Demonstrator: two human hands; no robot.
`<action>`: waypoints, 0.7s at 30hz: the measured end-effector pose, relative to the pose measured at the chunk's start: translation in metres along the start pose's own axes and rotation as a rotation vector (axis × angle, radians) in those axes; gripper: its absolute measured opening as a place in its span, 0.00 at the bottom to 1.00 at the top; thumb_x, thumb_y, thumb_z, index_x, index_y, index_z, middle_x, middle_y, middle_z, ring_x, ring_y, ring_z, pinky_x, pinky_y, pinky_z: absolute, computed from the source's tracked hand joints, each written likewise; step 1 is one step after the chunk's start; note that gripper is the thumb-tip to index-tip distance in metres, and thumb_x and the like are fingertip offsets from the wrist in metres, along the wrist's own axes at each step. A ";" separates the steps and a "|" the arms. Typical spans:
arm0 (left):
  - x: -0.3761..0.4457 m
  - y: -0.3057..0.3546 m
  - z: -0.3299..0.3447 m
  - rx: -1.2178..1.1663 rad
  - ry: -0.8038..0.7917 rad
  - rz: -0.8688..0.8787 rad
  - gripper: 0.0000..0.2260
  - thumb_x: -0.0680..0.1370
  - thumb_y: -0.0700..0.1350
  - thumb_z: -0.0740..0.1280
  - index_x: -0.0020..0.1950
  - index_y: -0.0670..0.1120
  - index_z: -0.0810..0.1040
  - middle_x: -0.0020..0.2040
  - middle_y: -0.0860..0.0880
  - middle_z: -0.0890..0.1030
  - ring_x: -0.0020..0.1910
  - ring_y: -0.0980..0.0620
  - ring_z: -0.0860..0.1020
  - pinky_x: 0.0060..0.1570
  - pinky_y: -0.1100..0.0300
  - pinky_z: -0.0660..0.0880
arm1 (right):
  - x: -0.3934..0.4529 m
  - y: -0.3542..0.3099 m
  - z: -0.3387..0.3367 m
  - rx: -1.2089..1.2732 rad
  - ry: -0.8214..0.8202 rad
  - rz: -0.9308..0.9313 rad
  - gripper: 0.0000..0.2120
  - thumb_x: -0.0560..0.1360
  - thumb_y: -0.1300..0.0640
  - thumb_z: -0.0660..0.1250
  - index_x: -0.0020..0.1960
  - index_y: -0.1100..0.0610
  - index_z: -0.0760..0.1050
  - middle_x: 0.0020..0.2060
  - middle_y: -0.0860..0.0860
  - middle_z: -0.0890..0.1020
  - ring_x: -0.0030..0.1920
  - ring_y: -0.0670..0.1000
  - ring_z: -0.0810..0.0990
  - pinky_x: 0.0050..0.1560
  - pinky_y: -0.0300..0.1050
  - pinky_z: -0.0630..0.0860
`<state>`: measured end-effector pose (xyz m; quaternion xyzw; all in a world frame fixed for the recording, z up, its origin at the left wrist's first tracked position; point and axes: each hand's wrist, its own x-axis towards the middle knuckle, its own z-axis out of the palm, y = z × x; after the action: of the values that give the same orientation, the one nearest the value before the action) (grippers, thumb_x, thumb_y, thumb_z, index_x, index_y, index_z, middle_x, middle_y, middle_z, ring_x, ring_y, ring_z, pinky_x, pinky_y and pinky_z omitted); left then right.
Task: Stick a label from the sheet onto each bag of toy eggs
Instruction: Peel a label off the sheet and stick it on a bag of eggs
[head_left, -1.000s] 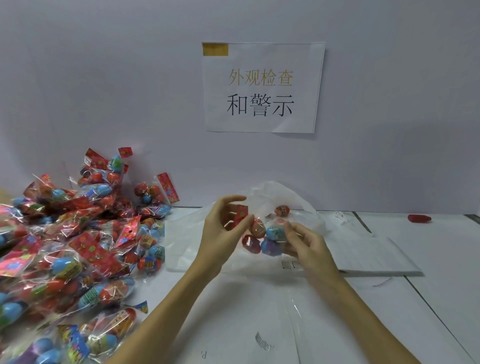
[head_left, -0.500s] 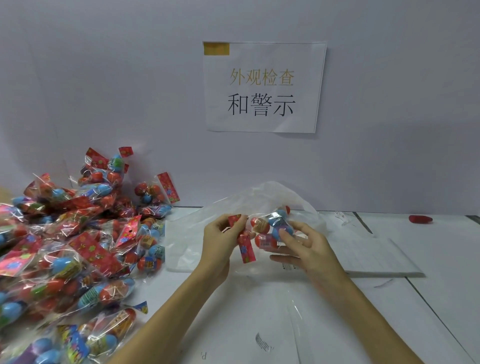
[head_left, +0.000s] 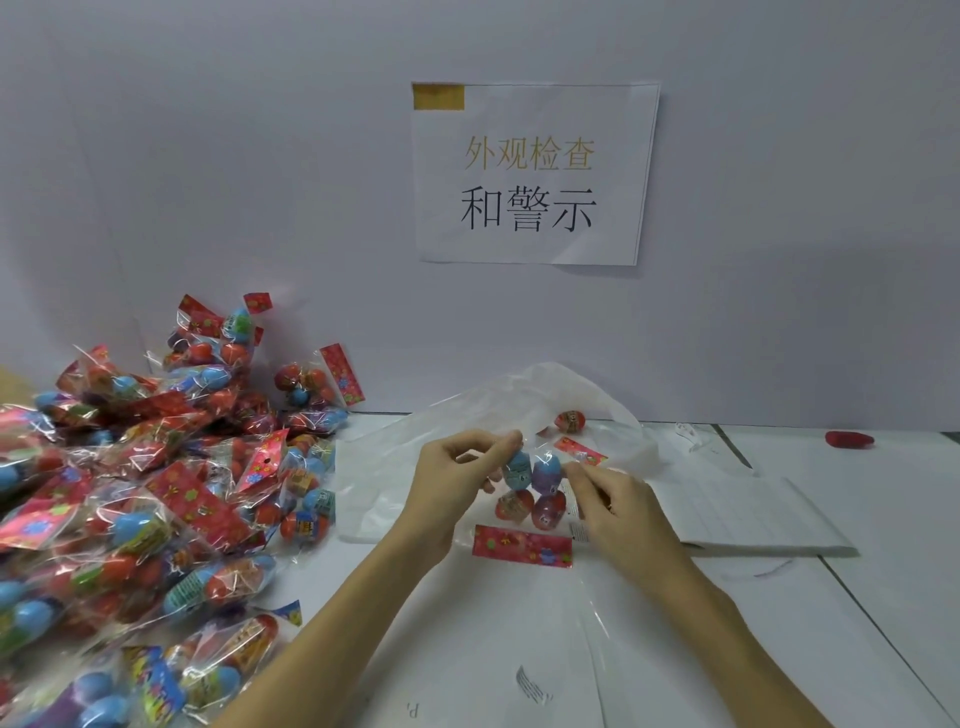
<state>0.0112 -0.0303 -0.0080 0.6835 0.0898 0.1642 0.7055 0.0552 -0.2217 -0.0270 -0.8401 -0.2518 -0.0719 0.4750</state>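
The bag (head_left: 530, 493) of toy eggs hangs in the air between both hands, its red header card (head_left: 522, 544) at the bottom and the blue and red eggs showing through the clear film. The left hand (head_left: 452, 488) pinches the bag's upper left edge, fingers (head_left: 511, 439) curled onto the film; the right hand (head_left: 618, 514) pinches its right side, thumb and fingers closed on the film beside the eggs. Whether a label is already on this bag I cannot tell — glare hides the film.

Judged from this, the step in hand is turning and checking one bag, readying a face for its label. The next move calls for one hand to let go and reach right of the right fingers, where the label sheet (head_left: 737, 514) lies flat on the surface (head_left: 883, 519), peel one label, then press it on a smooth patch of film — crinkles could trap it.

Behind the fingers lies a loose clear sack (head_left: 415, 457) with one stray egg (head_left: 570, 421). Well left of the left fingers sits the pile (head_left: 156, 493) of bags. A printed sign (head_left: 535, 174) hangs on the wall above.
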 end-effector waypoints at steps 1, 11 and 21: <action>-0.001 0.000 0.001 0.009 0.000 0.023 0.14 0.71 0.59 0.75 0.40 0.49 0.88 0.42 0.48 0.87 0.38 0.56 0.78 0.38 0.65 0.77 | 0.000 0.001 0.000 0.021 0.021 0.001 0.20 0.85 0.52 0.63 0.34 0.45 0.72 0.25 0.45 0.72 0.28 0.44 0.71 0.28 0.36 0.66; -0.013 -0.007 0.023 -0.049 0.061 0.057 0.22 0.77 0.63 0.69 0.45 0.44 0.87 0.42 0.46 0.86 0.42 0.50 0.85 0.45 0.62 0.82 | -0.006 -0.007 0.006 0.229 -0.033 0.014 0.21 0.82 0.39 0.59 0.73 0.42 0.72 0.43 0.47 0.85 0.44 0.45 0.86 0.47 0.40 0.83; -0.008 -0.003 0.016 0.370 0.036 0.174 0.22 0.75 0.62 0.72 0.64 0.54 0.78 0.57 0.55 0.79 0.52 0.57 0.80 0.45 0.68 0.79 | 0.001 -0.005 0.004 0.569 0.034 0.201 0.10 0.81 0.55 0.68 0.60 0.43 0.79 0.52 0.45 0.88 0.55 0.47 0.87 0.52 0.42 0.84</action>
<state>0.0093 -0.0479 -0.0108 0.8035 0.0718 0.2175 0.5495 0.0529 -0.2158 -0.0254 -0.6928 -0.1695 0.0347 0.7001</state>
